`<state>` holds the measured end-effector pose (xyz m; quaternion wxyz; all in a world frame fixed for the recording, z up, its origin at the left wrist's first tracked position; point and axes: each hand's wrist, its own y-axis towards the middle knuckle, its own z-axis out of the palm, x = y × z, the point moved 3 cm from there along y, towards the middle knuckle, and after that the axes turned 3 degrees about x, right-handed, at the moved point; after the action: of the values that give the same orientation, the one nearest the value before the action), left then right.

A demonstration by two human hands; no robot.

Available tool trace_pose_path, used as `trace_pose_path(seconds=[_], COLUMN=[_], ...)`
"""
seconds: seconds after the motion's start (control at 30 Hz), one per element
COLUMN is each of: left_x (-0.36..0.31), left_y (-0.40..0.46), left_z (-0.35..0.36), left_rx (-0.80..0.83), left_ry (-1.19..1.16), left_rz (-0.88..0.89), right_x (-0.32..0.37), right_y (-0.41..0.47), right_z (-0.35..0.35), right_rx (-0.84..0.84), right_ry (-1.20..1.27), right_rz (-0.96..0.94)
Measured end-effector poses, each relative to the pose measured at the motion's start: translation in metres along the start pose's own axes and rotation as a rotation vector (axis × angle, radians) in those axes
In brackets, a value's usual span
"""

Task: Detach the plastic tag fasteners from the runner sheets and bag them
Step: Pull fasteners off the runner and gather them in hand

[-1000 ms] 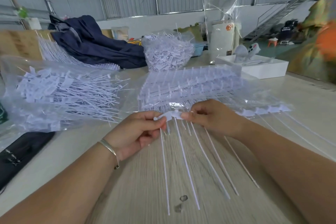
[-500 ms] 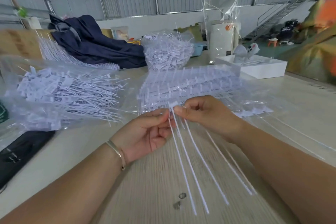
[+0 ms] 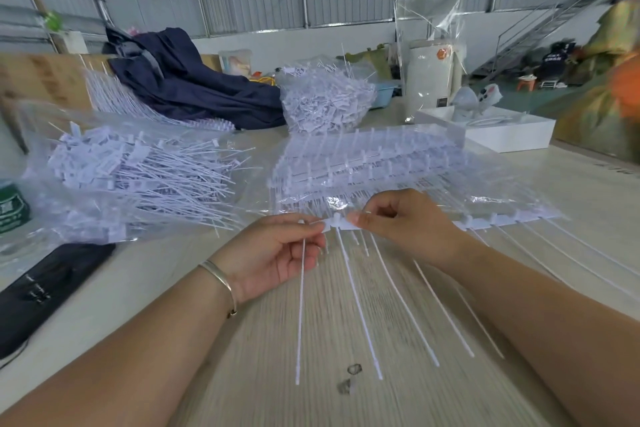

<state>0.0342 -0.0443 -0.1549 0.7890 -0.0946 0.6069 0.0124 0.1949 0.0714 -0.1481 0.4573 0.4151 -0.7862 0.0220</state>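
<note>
A white runner sheet [image 3: 481, 222] of long plastic tag fasteners lies across the table's middle, its thin tails fanning toward me. My right hand [image 3: 405, 222] pinches the runner strip near its left end. My left hand [image 3: 273, 253] pinches the head of the end fastener [image 3: 300, 315], whose tail hangs straight down. Behind my hands a stack of runner sheets [image 3: 367, 159] lies in clear plastic. At the left, a clear bag [image 3: 114, 180] holds several loose fasteners.
A second filled bag [image 3: 325, 97] and dark blue cloth [image 3: 187, 83] sit at the back. A white box [image 3: 498, 128] stands back right, a black pouch [image 3: 45, 284] front left. Two small plastic scraps [image 3: 349, 378] lie near the table's front.
Both hands have come back down toward the table with the runner. My left hand now pinches one fastener at the strip's end, its tail hanging apart from the others.
</note>
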Motion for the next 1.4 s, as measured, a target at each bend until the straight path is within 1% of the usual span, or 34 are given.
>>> trace_pose_path(seconds=[0.1, 0.17, 0.23, 0.33, 0.47, 0.53, 0.63, 0.67, 0.7, 0.73, 0.77, 0.8, 0.83, 0.87, 0.9, 0.93, 1.07, 1.2, 1.3, 1.4], left_x=[0.001, 0.001, 0.002, 0.003, 0.001, -0.001, -0.002, -0.002, -0.003, -0.005, -0.009, -0.01, -0.01, -0.01, -0.009, -0.008, 0.003, 0.006, 0.007, 0.006], left_y=[0.003, 0.003, 0.003, 0.004, 0.007, 0.007, 0.004, 0.004, 0.005, 0.005, 0.004, 0.004, 0.003, 0.003, 0.003, 0.004, 0.008, 0.008, 0.007, 0.006], left_z=[0.001, 0.002, 0.004, 0.001, -0.006, -0.008, -0.004, -0.004, -0.006, -0.008, -0.01, -0.014, -0.015, -0.013, -0.01, -0.008, -0.001, 0.001, 0.0, 0.001], left_rx=[0.042, 0.065, 0.064, 0.016, -0.018, -0.016, -0.003, -0.027, -0.096, -0.2, -0.311, -0.368, -0.354, -0.295, -0.236, -0.207, -0.217, -0.181, -0.148, -0.093], left_ry=[-0.131, -0.156, -0.151, -0.085, 0.088, 0.246, 0.54, 0.681, 0.875, 1.061, 1.153, 1.086, 0.876, 0.619, 0.415, 0.304, 0.17, 0.018, 0.024, -0.001], left_rz=[-0.016, -0.033, -0.044, -0.029, -0.02, 0.0, 0.001, 0.008, 0.03, 0.063, 0.109, 0.135, 0.145, 0.13, 0.112, 0.103, 0.076, -0.053, -0.103, -0.125], right_x=[0.002, 0.005, 0.005, 0.004, 0.007, 0.009, 0.011, 0.01, 0.01, 0.01, 0.009, 0.009, 0.01, 0.011, 0.012, 0.013, 0.017, 0.017, 0.016, 0.015], right_y=[0.0, -0.001, -0.001, 0.0, 0.002, 0.001, -0.003, -0.004, -0.005, -0.005, -0.004, -0.003, -0.002, -0.002, -0.002, -0.002, -0.002, -0.003, -0.003, -0.003], right_z=[0.001, 0.003, 0.006, 0.007, 0.005, 0.005, 0.008, 0.009, 0.008, 0.005, 0.001, -0.004, -0.008, -0.01, -0.01, -0.008, -0.001, 0.005, 0.008, 0.009], right_rx=[0.008, 0.024, 0.026, 0.009, -0.005, 0.016, 0.13, 0.159, 0.164, 0.145, 0.111, 0.071, 0.032, 0.007, -0.005, -0.009, 0.012, 0.087, 0.094, 0.074], right_ry=[0.051, 0.062, 0.08, 0.122, 0.092, 0.098, 0.076, 0.067, 0.071, 0.09, 0.118, 0.145, 0.164, 0.168, 0.153, 0.117, -0.02, -0.225, -0.324, -0.345], right_rz=[-0.065, -0.101, -0.094, -0.062, -0.05, -0.035, 0.007, 0.02, 0.031, 0.038, 0.037, 0.03, 0.021, 0.011, -0.005, -0.027, -0.126, -0.171, -0.171, -0.173])
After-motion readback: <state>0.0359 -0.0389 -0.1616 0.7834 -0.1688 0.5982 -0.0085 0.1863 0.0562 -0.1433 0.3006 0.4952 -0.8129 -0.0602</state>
